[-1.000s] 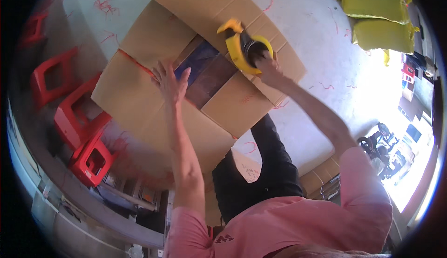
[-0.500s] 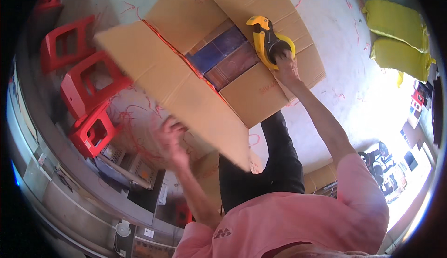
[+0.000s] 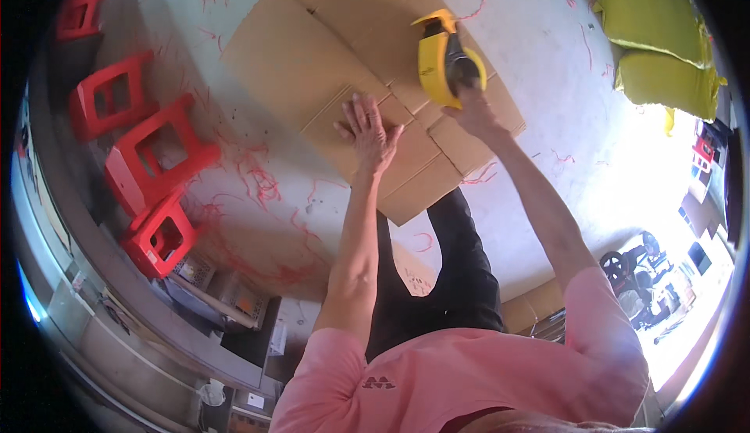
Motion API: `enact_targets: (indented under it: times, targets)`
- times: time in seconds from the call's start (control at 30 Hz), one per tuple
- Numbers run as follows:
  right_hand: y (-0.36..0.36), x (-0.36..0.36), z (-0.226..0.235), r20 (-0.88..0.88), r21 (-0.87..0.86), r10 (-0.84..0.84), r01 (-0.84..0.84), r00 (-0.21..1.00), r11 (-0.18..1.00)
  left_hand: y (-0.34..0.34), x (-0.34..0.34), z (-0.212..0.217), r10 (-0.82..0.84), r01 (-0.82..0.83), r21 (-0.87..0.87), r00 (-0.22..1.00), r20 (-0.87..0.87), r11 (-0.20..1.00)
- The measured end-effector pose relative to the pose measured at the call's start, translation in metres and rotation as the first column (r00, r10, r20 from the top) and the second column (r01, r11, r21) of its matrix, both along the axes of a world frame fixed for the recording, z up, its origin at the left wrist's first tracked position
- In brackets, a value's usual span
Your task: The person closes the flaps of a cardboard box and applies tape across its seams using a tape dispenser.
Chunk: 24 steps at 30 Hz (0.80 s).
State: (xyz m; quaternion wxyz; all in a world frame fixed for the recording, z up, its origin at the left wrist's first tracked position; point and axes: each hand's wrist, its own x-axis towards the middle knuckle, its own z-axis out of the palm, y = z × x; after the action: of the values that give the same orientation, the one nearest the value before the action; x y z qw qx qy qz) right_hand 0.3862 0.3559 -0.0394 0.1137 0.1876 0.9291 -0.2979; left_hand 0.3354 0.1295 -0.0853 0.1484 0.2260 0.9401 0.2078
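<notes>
On the pale floor streaked with red marks [image 3: 258,183], seen from the head camera, a large brown corrugated cardboard box [image 3: 344,66] lies with its top flaps folded shut. The left hand [image 3: 367,132] is spread fully open, fingers splayed, palm pressed flat on the flaps near the centre seam; it grips nothing. The right hand [image 3: 473,112] is closed tight around the handle of a yellow handheld tape dispenser with a dark roll [image 3: 441,62], which sits against the box top just beside the seam, a little to the right of the left hand. Whether tape has been laid on the seam cannot be made out. The person's pink short-sleeved shirt [image 3: 469,370] fills the lower edge, and dark trousers [image 3: 445,277] reach toward the box's near corner. Three red plastic stools [image 3: 152,152] stand in a row to the left, well apart from the box, with a metal counter edge [image 3: 101,292] curving below them. Two yellow filled sacks [image 3: 660,50] rest at the upper right, clear of the box. Nothing lies between either hand and the box top.
</notes>
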Motion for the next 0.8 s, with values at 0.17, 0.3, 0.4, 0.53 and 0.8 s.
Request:
enact_targets:
  times: [0.17,0.3,0.4,0.53,0.8]
  targets:
    - [-0.018,0.024,-0.021,0.039,0.158,0.092,-0.097,0.995,0.983,0.033,-0.033,0.044,-0.150,0.152,-0.080,0.988,0.031,0.985]
    - [-0.028,0.020,-0.019,0.104,0.140,0.018,-0.032,0.994,0.990,0.026,-0.067,0.023,-0.235,0.239,-0.113,0.971,0.052,0.964]
    - [-0.014,0.021,-0.003,0.012,0.068,-0.033,0.032,0.999,0.997,0.014,-0.064,0.002,-0.229,0.235,-0.089,0.970,0.081,0.968]
    - [0.021,0.008,0.020,-0.061,0.112,-0.398,0.403,0.915,0.908,0.015,-0.071,0.003,-0.241,0.248,-0.044,0.962,0.126,0.968]
    - [0.047,-0.040,-0.030,-0.085,0.595,-0.715,0.611,0.694,0.522,0.009,-0.083,0.010,-0.392,0.389,0.053,0.902,0.181,0.920]
